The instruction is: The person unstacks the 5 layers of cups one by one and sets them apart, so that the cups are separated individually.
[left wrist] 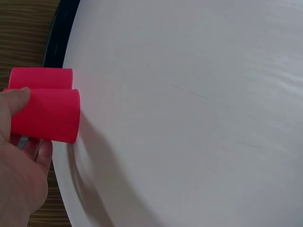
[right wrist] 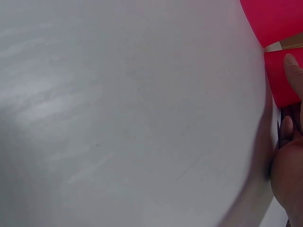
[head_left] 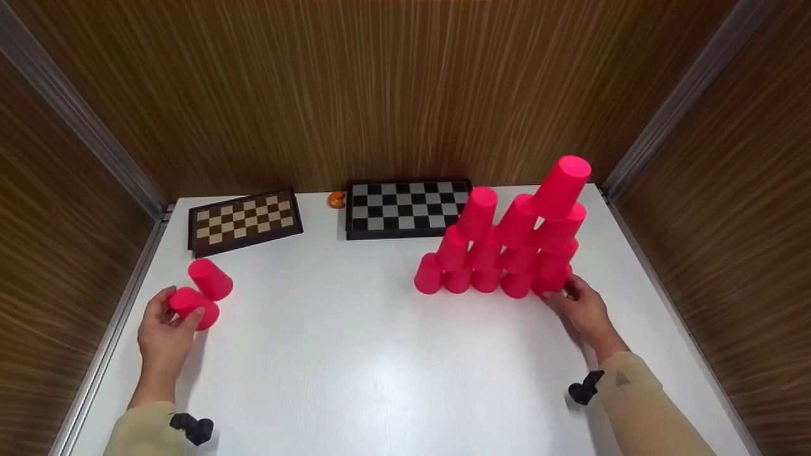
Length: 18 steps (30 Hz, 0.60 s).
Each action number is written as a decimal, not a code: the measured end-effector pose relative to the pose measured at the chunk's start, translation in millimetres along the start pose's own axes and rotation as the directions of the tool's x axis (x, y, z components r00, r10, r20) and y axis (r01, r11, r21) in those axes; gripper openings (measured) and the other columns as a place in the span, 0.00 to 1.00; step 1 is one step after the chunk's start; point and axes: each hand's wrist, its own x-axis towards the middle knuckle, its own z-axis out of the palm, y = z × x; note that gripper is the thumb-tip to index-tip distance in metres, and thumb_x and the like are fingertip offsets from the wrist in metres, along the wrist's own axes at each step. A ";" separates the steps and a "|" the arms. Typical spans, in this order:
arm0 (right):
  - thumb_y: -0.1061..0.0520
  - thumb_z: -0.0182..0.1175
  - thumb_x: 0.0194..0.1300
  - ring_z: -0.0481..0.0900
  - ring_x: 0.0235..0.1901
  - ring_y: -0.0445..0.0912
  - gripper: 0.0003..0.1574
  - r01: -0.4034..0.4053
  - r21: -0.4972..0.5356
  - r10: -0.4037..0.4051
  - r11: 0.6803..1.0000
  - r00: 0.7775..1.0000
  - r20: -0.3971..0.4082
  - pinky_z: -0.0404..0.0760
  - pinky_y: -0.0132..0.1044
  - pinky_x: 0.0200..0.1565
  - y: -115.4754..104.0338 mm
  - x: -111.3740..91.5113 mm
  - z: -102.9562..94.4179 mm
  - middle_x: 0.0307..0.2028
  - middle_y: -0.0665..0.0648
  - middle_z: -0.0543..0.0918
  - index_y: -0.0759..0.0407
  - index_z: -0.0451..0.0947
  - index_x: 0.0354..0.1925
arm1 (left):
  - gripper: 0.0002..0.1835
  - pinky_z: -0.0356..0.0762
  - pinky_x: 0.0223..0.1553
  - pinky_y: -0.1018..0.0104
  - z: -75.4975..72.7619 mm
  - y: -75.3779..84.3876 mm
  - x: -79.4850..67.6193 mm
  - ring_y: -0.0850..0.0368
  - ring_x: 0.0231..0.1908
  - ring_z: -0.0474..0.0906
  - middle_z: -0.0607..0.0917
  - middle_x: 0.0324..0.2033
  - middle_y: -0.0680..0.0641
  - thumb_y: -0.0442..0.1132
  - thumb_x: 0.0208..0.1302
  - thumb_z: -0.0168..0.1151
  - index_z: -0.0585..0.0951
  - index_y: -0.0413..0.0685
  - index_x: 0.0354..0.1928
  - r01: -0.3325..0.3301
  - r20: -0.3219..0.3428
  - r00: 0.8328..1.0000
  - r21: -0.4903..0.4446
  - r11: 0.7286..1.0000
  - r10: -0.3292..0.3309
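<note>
On the right of the table stands a stepped stack of several upside-down pink cups (head_left: 486,253), with one cup (head_left: 562,187) on top at its right side. My right hand (head_left: 584,313) grips the bottom cup (right wrist: 277,78) at the stack's right end, thumb on its near side. Over at the left, my left hand (head_left: 166,335) holds another pink cup (left wrist: 52,116) between thumb and fingers. Just behind that one is a second loose pink cup (head_left: 211,279), which looks close against it in the left wrist view.
At the back left lies a brown and cream checkered board (head_left: 246,221). A black and grey checkered board (head_left: 405,209) lies at the back middle, partly behind the stack. Between them sits a small orange object (head_left: 336,200). Wood-patterned panels (head_left: 380,95) enclose the white table (head_left: 355,329).
</note>
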 end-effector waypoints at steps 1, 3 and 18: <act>0.38 0.74 0.65 0.62 0.75 0.59 0.57 0.001 -0.005 -0.001 1.000 1.000 0.000 0.83 0.33 0.58 -0.1 0.1 -0.1 0.76 0.57 0.64 0.45 0.59 0.82 | 0.43 0.72 0.69 0.50 0.0 0.0 0.3 0.40 0.79 0.59 0.62 0.80 0.43 0.41 0.75 0.67 0.55 0.56 0.85 -0.002 0.000 1.000 0.001 1.000 0.002; 0.38 0.74 0.65 0.62 0.75 0.59 0.57 0.002 -0.012 -0.002 1.000 1.000 -0.003 0.83 0.33 0.58 -0.1 0.3 0.2 0.76 0.57 0.64 0.45 0.59 0.82 | 0.43 0.71 0.69 0.50 0.0 0.1 0.7 0.40 0.79 0.59 0.62 0.80 0.43 0.41 0.75 0.67 0.55 0.56 0.85 -0.008 -0.001 1.000 0.004 1.000 0.008; 0.44 0.73 0.69 0.63 0.74 0.57 0.51 -0.015 0.098 0.014 0.995 1.000 0.004 0.81 0.38 0.62 -2.0 -2.2 4.3 0.76 0.55 0.64 0.41 0.60 0.82 | 0.48 0.66 0.74 0.49 -10.0 7.7 0.9 0.41 0.80 0.56 0.59 0.82 0.46 0.48 0.72 0.71 0.53 0.62 0.86 0.027 0.000 1.000 0.034 0.999 -0.027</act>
